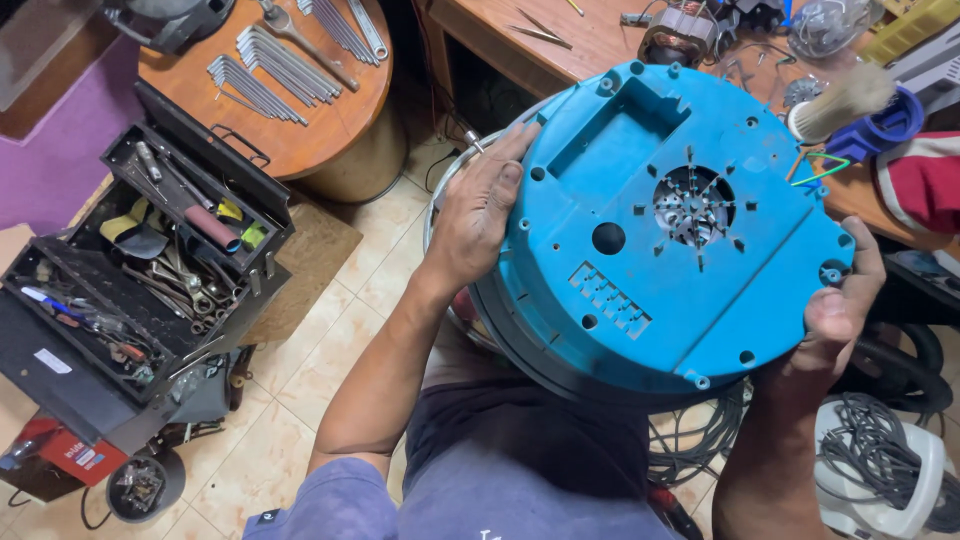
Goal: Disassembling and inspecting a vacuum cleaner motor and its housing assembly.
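Gripping one round blue housing (660,230), two hands, left (480,205) and right (835,300), clasp its rim.

Open black toolbox (150,270) on the tiled floor (330,340); hex keys (270,75) on round wooden table (300,140)

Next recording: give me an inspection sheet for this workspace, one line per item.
Surface: tiled floor below; wooden bench above it in the picture.
Job's things: round blue plastic housing with a central vent, held up in both hands.
Clutter: open black toolbox full of tools; wrenches laid out on a round wooden table; brush on the bench.
Grips: left hand on the housing's left edge; right hand on its right edge, thumb on top.
Cables: coiled grey cord on a white unit; black cable loose on the floor.
Surroundings: purple wall at left.
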